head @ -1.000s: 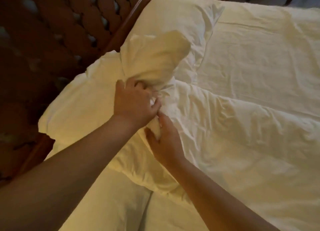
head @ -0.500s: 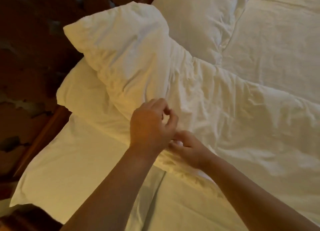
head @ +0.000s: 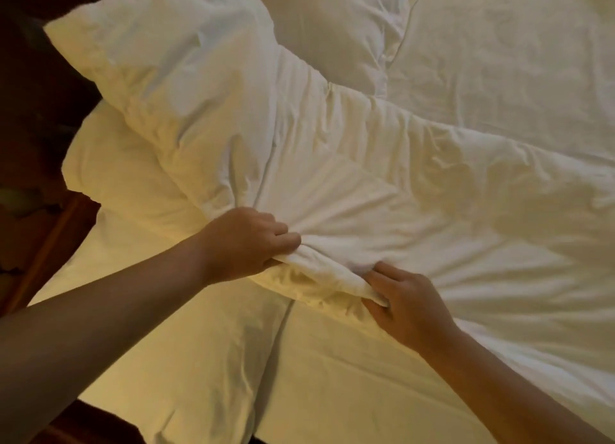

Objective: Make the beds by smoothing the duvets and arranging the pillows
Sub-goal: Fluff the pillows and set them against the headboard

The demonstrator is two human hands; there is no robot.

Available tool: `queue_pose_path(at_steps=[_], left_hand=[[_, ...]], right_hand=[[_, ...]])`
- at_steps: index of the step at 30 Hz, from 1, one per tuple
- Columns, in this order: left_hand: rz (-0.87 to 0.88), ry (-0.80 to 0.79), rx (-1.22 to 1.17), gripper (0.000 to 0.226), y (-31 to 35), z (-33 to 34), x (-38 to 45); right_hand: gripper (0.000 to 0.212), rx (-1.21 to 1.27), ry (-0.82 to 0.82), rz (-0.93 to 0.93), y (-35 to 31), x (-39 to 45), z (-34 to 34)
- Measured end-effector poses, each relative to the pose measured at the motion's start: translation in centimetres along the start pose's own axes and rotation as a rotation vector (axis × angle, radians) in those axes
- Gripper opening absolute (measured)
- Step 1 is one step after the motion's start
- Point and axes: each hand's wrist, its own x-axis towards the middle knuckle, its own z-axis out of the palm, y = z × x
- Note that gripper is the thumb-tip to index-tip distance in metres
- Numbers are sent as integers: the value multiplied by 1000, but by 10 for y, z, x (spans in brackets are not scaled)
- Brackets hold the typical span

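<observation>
Head view: both hands (head: 246,244) on duvet (head: 382,210).

Left hand (head: 248,244): fingertips curled under the bunched duvet (head: 382,210) edge, hidden. Right hand (head: 404,302): thumb tucked under the same rolled edge, not visible. Both forearms cut off by the frame at 6 to 8 o'clock.

Lower pillow (head: 126,177), 9 o'clock: mostly covered by the duvet corner lying over it. Far pillow (head: 332,27), 12 o'clock: top cut by the frame, near edge under the duvet.

Duvet runs out of frame at 3 o'clock. Dark area at 9 to 11 o'clock: too dim to identify. Wooden bed frame (head: 50,244), 8 o'clock: only a strip showing.
</observation>
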Motion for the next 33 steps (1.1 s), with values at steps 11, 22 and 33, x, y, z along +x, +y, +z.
queue_pose_path(at_steps=[11, 22, 33], left_hand=[[-658, -103, -344, 55, 26, -60, 29], [-1619, 96, -346, 67, -191, -98, -56], [-1879, -147, -302, 35, -124, -35, -151]], right_hand=[[41, 181, -303, 369, -43, 70, -15], [80, 221, -13, 561, -136, 398, -35], [60, -51, -286, 13, -192, 365, 72]])
